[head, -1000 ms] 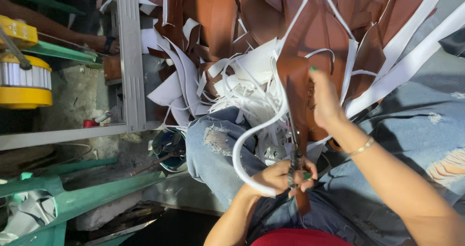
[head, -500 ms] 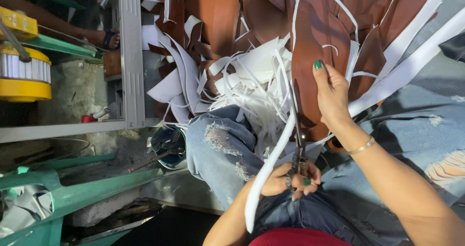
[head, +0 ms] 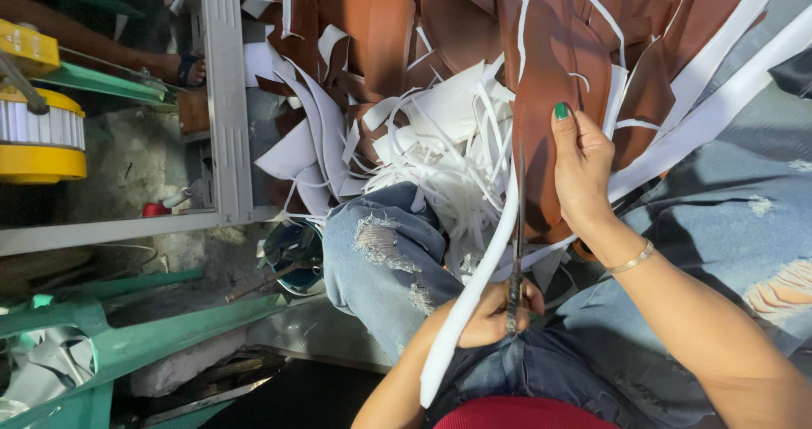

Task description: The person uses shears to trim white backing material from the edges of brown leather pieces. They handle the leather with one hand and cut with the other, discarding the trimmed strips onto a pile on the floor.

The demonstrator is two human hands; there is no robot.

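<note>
Trimming is under way: the left hand (head: 489,317) is clenched on the scissors (head: 517,226), while the right hand (head: 584,171) grips the brown sheet (head: 541,74) over the lap. Cutting on calls for keeping the sheet taut. Compared with half a second ago, the blades sit further up and the white strip (head: 469,302) hangs longer.

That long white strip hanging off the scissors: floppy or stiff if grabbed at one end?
Likely floppy: the white strip curves and droops past the left hand by the scissors. Probably light, being thin like the curled offcuts. It may hold some spring, since its bend is smooth.
</note>
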